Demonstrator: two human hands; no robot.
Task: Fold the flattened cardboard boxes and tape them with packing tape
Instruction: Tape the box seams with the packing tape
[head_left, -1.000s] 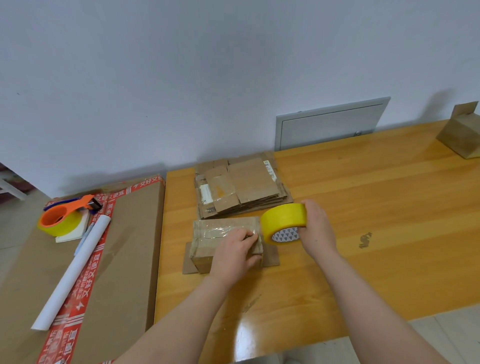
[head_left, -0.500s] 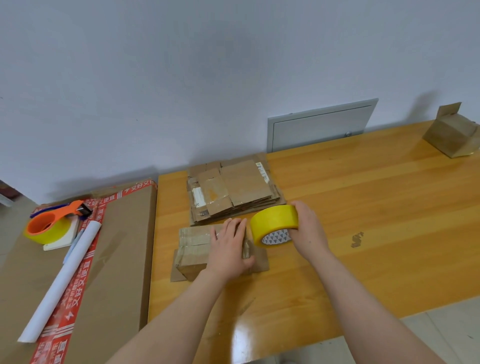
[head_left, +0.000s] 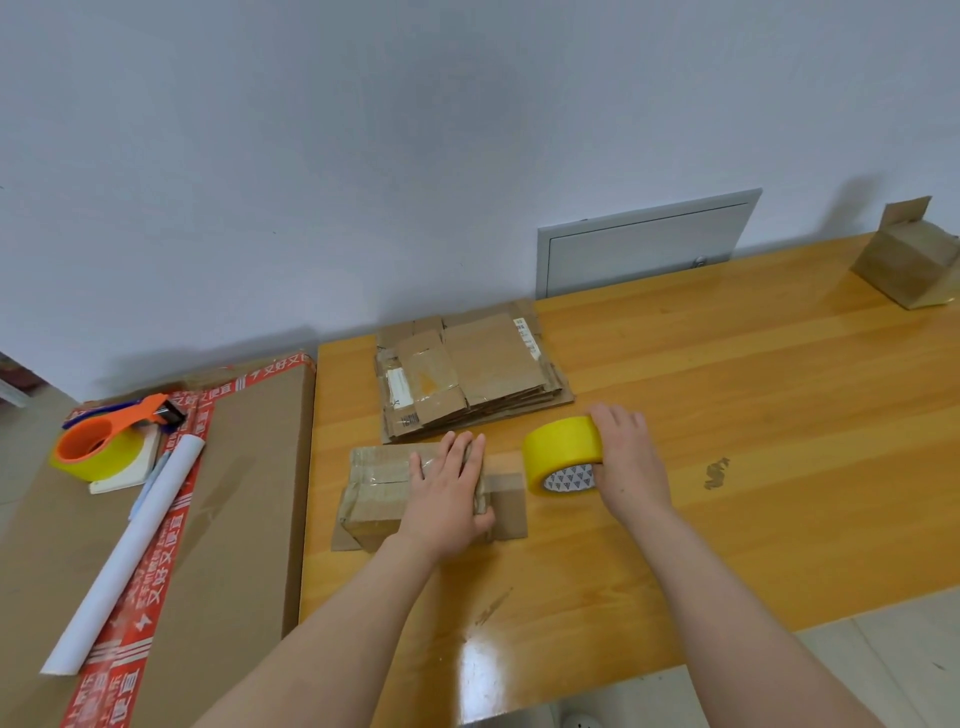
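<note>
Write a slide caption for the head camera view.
Left hand presses a folded cardboard box; right hand holds a yellow tape roll beside it.

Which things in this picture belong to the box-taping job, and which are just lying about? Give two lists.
Job in hand:
box, under the flat left hand
tape roll, gripped by the right hand
flat boxes, stacked behind

Lying about:
dispenser
paper roll
carton beneath both
hatch in the wall

One tape roll (head_left: 563, 447) is on the table (head_left: 753, 389), a second roll (head_left: 98, 462) left of it. Also on the table: two boxes (head_left: 379, 483) (head_left: 909, 260) and one flat stack (head_left: 467, 374).
</note>
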